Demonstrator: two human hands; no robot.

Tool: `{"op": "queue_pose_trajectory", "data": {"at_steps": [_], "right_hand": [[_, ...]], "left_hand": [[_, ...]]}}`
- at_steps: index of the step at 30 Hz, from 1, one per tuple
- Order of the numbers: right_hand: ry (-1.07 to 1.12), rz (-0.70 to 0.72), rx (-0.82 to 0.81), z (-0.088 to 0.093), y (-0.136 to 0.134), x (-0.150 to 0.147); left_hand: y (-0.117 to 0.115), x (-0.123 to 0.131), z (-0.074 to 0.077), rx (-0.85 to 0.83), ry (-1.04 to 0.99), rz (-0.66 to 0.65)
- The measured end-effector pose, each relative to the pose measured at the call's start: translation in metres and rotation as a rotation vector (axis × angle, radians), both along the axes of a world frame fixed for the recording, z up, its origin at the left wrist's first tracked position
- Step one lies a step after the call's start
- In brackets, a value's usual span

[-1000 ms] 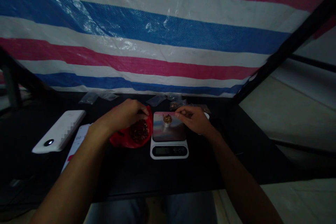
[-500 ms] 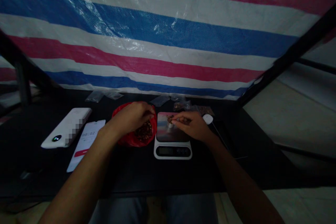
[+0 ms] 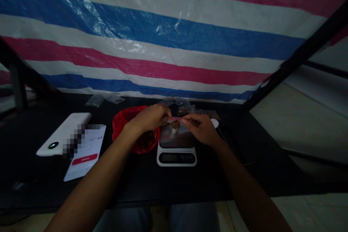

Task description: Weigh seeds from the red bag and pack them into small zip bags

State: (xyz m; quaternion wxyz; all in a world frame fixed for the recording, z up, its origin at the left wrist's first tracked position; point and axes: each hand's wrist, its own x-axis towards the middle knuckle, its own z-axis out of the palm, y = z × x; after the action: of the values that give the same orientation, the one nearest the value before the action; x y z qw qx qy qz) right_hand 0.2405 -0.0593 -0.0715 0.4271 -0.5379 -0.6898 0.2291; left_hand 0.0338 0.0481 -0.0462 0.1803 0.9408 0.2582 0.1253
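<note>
Evidently mid-weighing: the small cup (image 3: pixel 175 125) of brown bits stands on the scale (image 3: pixel 176 150), beside the red bag (image 3: pixel 127 121). The left hand (image 3: pixel 150 117) and right hand (image 3: pixel 199 128) meet just above it, each grip pinched closed on something too small to tell. A light, steady touch is called for.

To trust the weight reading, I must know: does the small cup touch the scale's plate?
Touching. The head view shows the small cup standing with its base on the shiny plate of the scale, no gap beneath.
</note>
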Motion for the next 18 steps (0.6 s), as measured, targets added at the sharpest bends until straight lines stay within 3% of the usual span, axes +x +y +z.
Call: {"op": "queue_pose_trajectory", "data": {"at_steps": [4,10,14,18], "right_hand": [[0.003,-0.033,0.009,0.002,0.000,0.002],[0.014,-0.130,0.054,0.002,0.005,0.008],[0.066,-0.299,0.139,-0.003,0.013,0.018],[-0.080,-0.497,0.243,-0.014,0.022,0.030]], "left_hand": [[-0.008,-0.006,0.013,-0.011,-0.163,-0.052],[-0.023,-0.004,0.022,-0.034,-0.088,-0.071],[-0.024,-0.003,0.022,-0.043,-0.089,-0.075],[-0.020,-0.008,0.021,-0.033,-0.162,-0.071]]}}
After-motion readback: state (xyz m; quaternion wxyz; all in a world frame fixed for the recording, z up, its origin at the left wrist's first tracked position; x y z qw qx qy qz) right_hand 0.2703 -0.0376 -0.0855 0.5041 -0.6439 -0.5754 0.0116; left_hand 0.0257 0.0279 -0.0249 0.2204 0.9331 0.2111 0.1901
